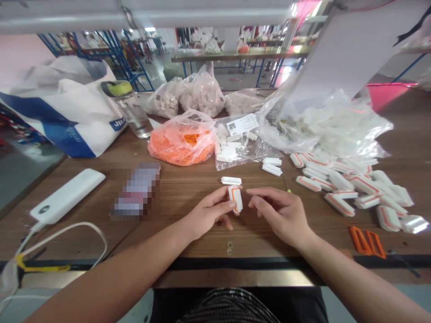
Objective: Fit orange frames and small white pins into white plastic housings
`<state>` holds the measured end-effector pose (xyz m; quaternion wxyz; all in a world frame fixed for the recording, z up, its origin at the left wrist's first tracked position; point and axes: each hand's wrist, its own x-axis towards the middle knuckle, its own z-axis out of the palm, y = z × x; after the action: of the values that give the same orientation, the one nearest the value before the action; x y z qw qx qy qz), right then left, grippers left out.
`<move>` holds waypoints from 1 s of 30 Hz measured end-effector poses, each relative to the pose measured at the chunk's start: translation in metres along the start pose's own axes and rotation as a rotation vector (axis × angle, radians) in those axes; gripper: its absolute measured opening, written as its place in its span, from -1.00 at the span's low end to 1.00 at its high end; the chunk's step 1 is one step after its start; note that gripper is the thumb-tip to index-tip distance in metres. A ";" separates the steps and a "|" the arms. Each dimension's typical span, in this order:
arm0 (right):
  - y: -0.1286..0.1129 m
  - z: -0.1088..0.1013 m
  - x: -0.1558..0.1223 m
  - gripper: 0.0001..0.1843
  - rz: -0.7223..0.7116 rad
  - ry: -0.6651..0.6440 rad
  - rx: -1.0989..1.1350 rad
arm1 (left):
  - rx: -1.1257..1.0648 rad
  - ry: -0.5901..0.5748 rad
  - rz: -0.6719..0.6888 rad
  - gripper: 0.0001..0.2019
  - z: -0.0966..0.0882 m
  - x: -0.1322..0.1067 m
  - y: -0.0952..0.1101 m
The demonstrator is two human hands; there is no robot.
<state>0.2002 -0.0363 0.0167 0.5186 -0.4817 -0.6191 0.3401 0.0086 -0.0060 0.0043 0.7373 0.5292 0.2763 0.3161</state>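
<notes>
Between the thumb and fingers of my left hand point(215, 206) is a small white plastic case with an orange seal point(235, 199), held tilted just above the table. My right hand point(281, 213) is a little to its right, apart from it, index finger stretched out and thumb loosely bent, with nothing seen in it. A white plastic piece point(231, 181) lies right behind the held case. Two more white pieces point(272, 168) lie farther back. At the right are many white cases with orange edging point(340, 181) in a loose heap, and two orange rings point(367, 241) near the table edge.
A pink bag of orange parts point(183, 139) and a clear bag of white pieces point(235, 148) stand at the back. On the left are a phone point(136, 190), a white power bank with a cable point(67, 195), a water bottle point(131, 110) and a large bag point(67, 107).
</notes>
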 end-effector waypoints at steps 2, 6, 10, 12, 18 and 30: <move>0.001 0.002 0.002 -0.82 0.032 -0.005 -0.037 | -0.002 -0.019 -0.006 -0.55 -0.002 0.000 -0.002; 0.000 0.004 0.005 -0.82 0.129 -0.054 0.031 | 0.117 -0.081 0.007 -0.56 -0.002 -0.002 0.000; -0.001 0.002 0.007 -0.83 0.174 -0.141 0.099 | 0.238 -0.139 0.003 -0.58 0.000 -0.005 0.006; 0.000 0.000 0.007 -0.82 0.194 -0.179 0.125 | 0.274 -0.145 -0.015 -0.58 0.000 -0.005 0.008; 0.004 -0.001 0.009 -0.83 0.277 -0.284 0.167 | 0.257 -0.173 -0.048 -0.63 -0.002 -0.004 0.009; 0.007 0.010 0.006 -0.62 0.252 -0.344 0.194 | -0.094 -0.020 -0.087 -0.54 -0.004 0.000 -0.001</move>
<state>0.1924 -0.0281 0.0095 0.4026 -0.4381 -0.5980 0.5371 0.0057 -0.0036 0.0020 0.7773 0.4843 0.2765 0.2910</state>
